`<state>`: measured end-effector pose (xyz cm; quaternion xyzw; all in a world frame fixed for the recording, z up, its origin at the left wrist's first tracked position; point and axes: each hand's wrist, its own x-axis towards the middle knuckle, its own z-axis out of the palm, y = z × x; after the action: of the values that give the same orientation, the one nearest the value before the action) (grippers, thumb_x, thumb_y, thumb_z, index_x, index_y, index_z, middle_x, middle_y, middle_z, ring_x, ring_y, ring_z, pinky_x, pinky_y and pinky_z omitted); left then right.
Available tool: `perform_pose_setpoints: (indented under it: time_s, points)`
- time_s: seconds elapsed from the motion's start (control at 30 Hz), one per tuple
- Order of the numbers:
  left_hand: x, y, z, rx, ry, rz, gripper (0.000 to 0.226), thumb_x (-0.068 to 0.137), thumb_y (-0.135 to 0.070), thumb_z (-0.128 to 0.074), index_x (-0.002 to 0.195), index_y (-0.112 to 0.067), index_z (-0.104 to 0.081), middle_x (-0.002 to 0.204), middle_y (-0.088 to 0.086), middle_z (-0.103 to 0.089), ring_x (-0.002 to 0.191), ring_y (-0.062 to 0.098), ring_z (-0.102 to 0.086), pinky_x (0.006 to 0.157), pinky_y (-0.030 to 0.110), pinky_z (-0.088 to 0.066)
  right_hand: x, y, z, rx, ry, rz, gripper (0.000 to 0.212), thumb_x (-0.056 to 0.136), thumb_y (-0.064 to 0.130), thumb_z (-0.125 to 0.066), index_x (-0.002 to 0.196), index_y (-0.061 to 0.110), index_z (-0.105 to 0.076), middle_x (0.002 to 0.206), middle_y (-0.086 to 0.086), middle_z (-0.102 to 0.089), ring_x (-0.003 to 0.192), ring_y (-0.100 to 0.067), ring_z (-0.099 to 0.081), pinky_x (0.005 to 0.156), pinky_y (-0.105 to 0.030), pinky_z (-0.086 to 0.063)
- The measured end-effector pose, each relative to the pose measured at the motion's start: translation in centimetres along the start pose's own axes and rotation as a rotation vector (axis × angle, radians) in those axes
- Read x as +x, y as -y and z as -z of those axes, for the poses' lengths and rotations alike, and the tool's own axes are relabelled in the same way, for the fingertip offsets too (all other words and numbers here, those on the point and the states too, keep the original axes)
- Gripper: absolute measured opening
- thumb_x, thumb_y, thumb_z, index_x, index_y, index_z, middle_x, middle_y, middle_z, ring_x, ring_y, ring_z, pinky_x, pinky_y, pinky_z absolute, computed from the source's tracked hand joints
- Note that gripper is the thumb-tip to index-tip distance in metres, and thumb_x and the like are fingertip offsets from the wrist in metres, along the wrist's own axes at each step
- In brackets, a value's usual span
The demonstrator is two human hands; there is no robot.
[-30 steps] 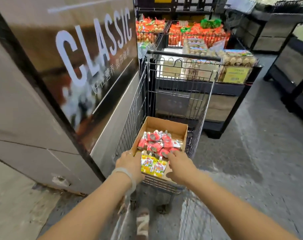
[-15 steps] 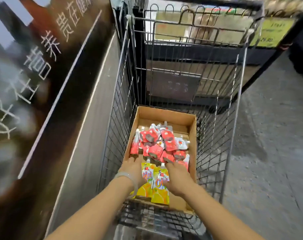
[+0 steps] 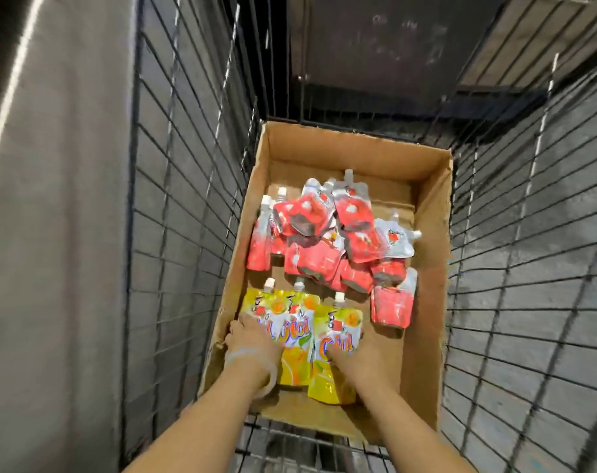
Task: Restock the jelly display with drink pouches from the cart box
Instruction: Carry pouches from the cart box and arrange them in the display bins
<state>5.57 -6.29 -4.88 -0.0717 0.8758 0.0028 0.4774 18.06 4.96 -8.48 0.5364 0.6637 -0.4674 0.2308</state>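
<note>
Fingers of left hand (image 3: 252, 339): laid over glossy yellow pouches (image 3: 292, 339), grip unclear through blur. Fingers of right hand (image 3: 353, 358): on the rightmost yellow pouch, hold likewise unclear. Yellow pouches: flat foil, white screw caps, at near end of cardboard box (image 3: 430, 268). Red pouches (image 3: 324, 247): crinkled heap beyond. Wire cart (image 3: 174, 233): black mesh walls around box.

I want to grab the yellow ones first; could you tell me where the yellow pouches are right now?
In the head view, the yellow pouches lie at the near left end of the cardboard box in the cart, under both hands, just in front of the red pouches.
</note>
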Motion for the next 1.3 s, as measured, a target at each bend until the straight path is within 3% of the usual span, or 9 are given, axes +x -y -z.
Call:
perform_pose_setpoints:
  time_s: [0.1,0.2,0.3,0.4,0.5,0.9,1.07,1.23,1.3]
  points:
    - [0.5,-0.7,-0.3,0.018,-0.033,0.035,0.077,0.080,-0.036,-0.070,0.139,-0.004,-0.031,0.140,0.013,-0.032,0.132,0.029,-0.037,0.104,0.035,-0.037,1.2,-0.5,-1.1,0.040,-0.050,-0.075,0.074,0.057,0.038,-0.078,0.122,0.011,-0.056,0.117,-0.009,-0.064,0.111,-0.029,-0.060,0.093,-0.038,-0.048]
    - [0.8,-1.0,-0.3,0.049,-0.005,0.023,0.067,0.074,-0.036,-0.072,0.130,-0.009,-0.046,0.132,0.012,-0.038,0.125,0.029,-0.042,0.099,0.035,-0.042,1.5,-0.1,-0.7,0.095,-0.026,-0.167,0.053,0.065,0.021,-0.081,0.113,0.009,-0.063,0.109,-0.010,-0.068,0.101,-0.028,-0.065,0.087,-0.035,-0.051]
    - [0.5,-1.0,-0.4,0.118,0.033,-0.019,0.050,0.081,-0.035,-0.064,0.124,-0.013,-0.050,0.129,0.012,-0.044,0.120,0.028,-0.046,0.095,0.033,-0.043,1.2,-0.2,-0.4,0.126,0.009,-0.197,0.045,0.068,0.019,-0.078,0.110,0.010,-0.065,0.107,-0.010,-0.069,0.098,-0.028,-0.066,0.088,-0.041,-0.053]
    - [-0.4,-0.7,-0.4,0.031,0.091,-0.096,0.017,0.088,-0.018,-0.056,0.104,-0.014,-0.051,0.114,0.010,-0.061,0.096,0.027,-0.059,0.074,0.030,-0.045,0.1,-0.3,-0.4,0.135,0.077,-0.182,0.038,0.080,0.017,-0.069,0.116,0.008,-0.060,0.114,-0.010,-0.066,0.105,-0.028,-0.062,0.093,-0.040,-0.050]
    - [-1.8,-0.3,0.4,-0.063,0.106,-0.147,0.012,0.087,-0.020,-0.060,0.093,-0.016,-0.050,0.104,0.007,-0.063,0.090,0.026,-0.060,0.075,0.029,-0.047,-1.4,0.0,0.1,0.129,0.087,-0.112,0.035,0.085,0.015,-0.065,0.118,0.011,-0.054,0.114,-0.005,-0.064,0.108,-0.024,-0.060,0.093,-0.034,-0.049]
    - [-7.1,0.7,5.0,-0.708,0.146,-0.224,0.031,0.077,-0.002,-0.074,0.103,-0.014,-0.061,0.102,0.010,-0.070,0.087,0.024,-0.063,0.084,0.036,-0.051,-6.5,5.0,4.2,0.336,0.075,0.059,0.036,0.088,0.011,-0.062,0.122,0.019,-0.053,0.116,-0.004,-0.066,0.104,-0.021,-0.064,0.096,-0.043,-0.050]
    - [-10.8,0.6,8.1,-0.875,0.103,-0.318,0.030,0.079,0.006,-0.069,0.099,-0.010,-0.055,0.081,0.000,-0.062,0.069,0.009,-0.056,0.050,0.010,-0.046,-9.7,8.3,8.2,0.394,0.104,0.189,0.030,0.089,0.007,-0.060,0.116,0.017,-0.054,0.108,-0.003,-0.068,0.096,-0.019,-0.065,0.091,-0.039,-0.052]
    - [-15.7,0.3,11.3,-0.965,0.022,-0.397,0.044,0.068,0.002,-0.080,0.105,-0.007,-0.058,0.088,0.009,-0.066,0.078,0.022,-0.061,0.065,0.028,-0.051,-13.4,12.9,14.2,0.363,0.177,0.417,0.021,0.088,0.001,-0.059,0.099,0.018,-0.057,0.092,0.000,-0.067,0.076,-0.005,-0.061,0.064,-0.012,-0.051]
    - [-18.2,0.0,12.4,-1.048,-0.015,-0.450,0.040,0.070,0.005,-0.077,0.103,-0.006,-0.058,0.091,0.015,-0.066,0.073,0.022,-0.064,0.067,0.031,-0.054,-15.1,14.9,16.8,0.340,0.187,0.546,0.023,0.086,0.000,-0.061,0.103,0.015,-0.058,0.105,-0.010,-0.067,0.081,-0.008,-0.065,0.071,-0.019,-0.055]
